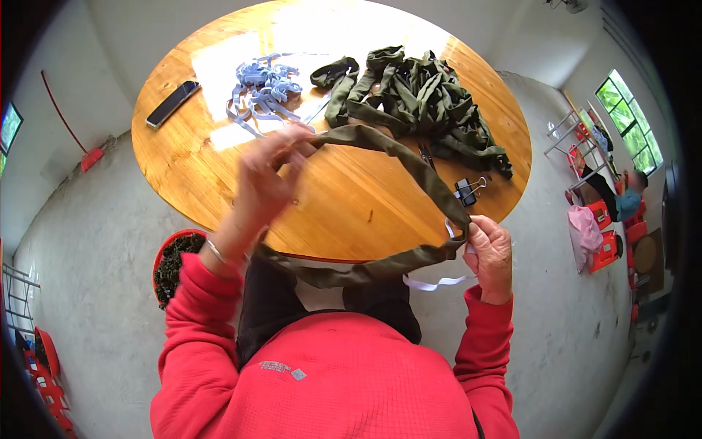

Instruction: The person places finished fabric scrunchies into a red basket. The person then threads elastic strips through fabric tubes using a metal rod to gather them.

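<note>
Between the two hands, above the near edge of the desk (329, 201), an olive-green fabric band (428, 179) stands as an open ring, its longer axis running roughly side to side and slanting from the left hand (272, 175), farther out over the desk, down to the right hand (491, 252), nearer the body. The band thus lies to the left of the right hand, which has thumb and fingers closed on its rightmost bend, beside a narrow white strip (439, 284) that curls leftward under the lower run. At the upper left, the left hand meets the band's far run with its fingertips, but motion blur hides whether they pinch it or merely touch it; the lower run passes out of sight by the left forearm, so I cannot tell whether the ring is continuous there. Closest to the right hand on the desk is a black binder clip (468, 192), just beyond the ring; the heap of green fabric (431, 102) lies farther off, and the pale-blue strips (267, 84) sit beyond the left hand.
</note>
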Action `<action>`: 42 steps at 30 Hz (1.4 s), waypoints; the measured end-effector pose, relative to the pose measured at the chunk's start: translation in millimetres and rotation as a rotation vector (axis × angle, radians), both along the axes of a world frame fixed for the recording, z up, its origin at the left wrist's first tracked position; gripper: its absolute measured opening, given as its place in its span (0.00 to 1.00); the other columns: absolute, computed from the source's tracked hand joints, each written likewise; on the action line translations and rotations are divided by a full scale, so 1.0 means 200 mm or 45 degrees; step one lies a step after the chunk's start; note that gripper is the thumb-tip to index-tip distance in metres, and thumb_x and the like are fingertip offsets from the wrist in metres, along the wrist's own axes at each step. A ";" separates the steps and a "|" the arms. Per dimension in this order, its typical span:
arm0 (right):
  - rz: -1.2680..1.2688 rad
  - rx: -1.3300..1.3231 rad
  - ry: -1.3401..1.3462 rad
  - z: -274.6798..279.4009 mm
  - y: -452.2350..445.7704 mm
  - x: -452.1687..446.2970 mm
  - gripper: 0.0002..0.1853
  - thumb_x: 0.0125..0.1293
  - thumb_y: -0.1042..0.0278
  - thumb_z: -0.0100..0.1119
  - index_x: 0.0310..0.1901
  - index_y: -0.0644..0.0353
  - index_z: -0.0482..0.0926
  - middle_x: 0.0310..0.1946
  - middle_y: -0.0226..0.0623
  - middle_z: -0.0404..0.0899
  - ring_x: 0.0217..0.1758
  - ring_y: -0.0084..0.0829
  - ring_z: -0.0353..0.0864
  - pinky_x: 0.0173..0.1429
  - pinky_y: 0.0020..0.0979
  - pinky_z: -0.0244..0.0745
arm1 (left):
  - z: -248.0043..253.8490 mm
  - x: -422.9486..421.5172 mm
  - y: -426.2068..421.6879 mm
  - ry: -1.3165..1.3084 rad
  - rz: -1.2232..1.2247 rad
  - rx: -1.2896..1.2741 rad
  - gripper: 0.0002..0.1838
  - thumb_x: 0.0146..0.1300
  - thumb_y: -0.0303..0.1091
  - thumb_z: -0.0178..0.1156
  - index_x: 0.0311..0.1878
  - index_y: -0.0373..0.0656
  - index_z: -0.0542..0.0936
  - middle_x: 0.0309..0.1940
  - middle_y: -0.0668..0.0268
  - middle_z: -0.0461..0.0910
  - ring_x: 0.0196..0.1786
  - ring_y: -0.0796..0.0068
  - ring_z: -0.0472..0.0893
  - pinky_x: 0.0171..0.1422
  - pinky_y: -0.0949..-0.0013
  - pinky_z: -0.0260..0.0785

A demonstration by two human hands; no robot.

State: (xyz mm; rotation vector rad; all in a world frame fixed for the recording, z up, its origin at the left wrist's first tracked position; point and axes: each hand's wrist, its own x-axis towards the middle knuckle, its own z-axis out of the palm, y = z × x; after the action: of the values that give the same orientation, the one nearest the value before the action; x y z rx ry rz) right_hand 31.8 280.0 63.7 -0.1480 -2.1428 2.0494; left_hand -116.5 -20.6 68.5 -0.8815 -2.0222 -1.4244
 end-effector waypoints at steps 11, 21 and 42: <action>0.039 0.016 0.042 0.00 -0.04 0.02 0.11 0.69 0.66 0.53 0.42 0.67 0.77 0.17 0.23 0.70 0.11 0.10 0.55 0.14 0.16 0.47 | -0.41 -0.73 -0.33 0.113 0.423 -0.997 0.09 0.60 0.35 0.54 0.38 0.40 0.78 0.39 0.55 0.79 0.46 0.53 0.76 0.50 0.54 0.69; 0.341 0.625 0.161 0.35 -0.03 0.12 0.09 0.64 0.72 0.56 0.40 0.69 0.78 0.23 0.29 0.73 0.20 0.17 0.66 0.25 0.22 0.63 | 0.31 -0.14 0.03 -0.607 -0.991 -0.715 0.21 0.67 0.45 0.55 0.55 0.40 0.77 0.40 0.64 0.82 0.43 0.79 0.77 0.48 0.73 0.70; 0.576 0.784 0.362 0.36 -0.31 0.14 0.15 0.63 0.74 0.55 0.51 0.66 0.74 0.33 0.43 0.80 0.30 0.35 0.81 0.37 0.29 0.73 | 0.37 0.37 0.06 0.333 -0.672 -1.155 0.08 0.54 0.29 0.64 0.29 0.40 0.72 0.13 0.59 0.69 0.19 0.54 0.73 0.23 0.59 0.64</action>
State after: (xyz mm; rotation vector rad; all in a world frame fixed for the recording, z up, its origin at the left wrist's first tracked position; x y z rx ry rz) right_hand 60.3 217.7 134.8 0.7148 -2.6468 1.3525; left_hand -42.5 -8.2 143.2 -1.9638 -2.3038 -0.4652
